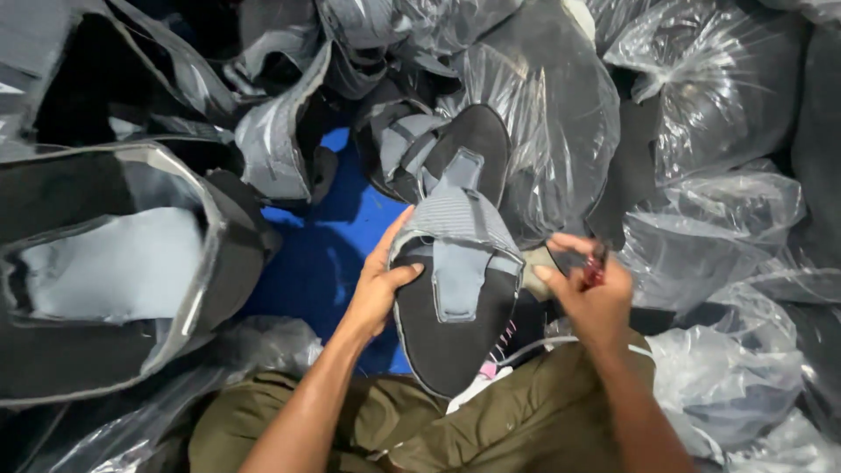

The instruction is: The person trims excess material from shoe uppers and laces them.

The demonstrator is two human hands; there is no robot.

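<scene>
Left hand [378, 285] grasping grey-black strapped sandal [455, 289] at side edge; right hand [589, 293] clenched on small red tool [596, 267] beside sandal; plastic bags [727, 96] around.

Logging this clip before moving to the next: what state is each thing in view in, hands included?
Left hand: gripping the left edge of the grey and black brace.
Grey and black brace: held over the lap, grey strap across its middle.
Right hand: pinched shut on a small red tool.
Small red tool: mostly hidden in the fingers.
Clear plastic bags: crumpled, filled with dark pieces.
Large brace at left: lying open, pale lining showing.
</scene>
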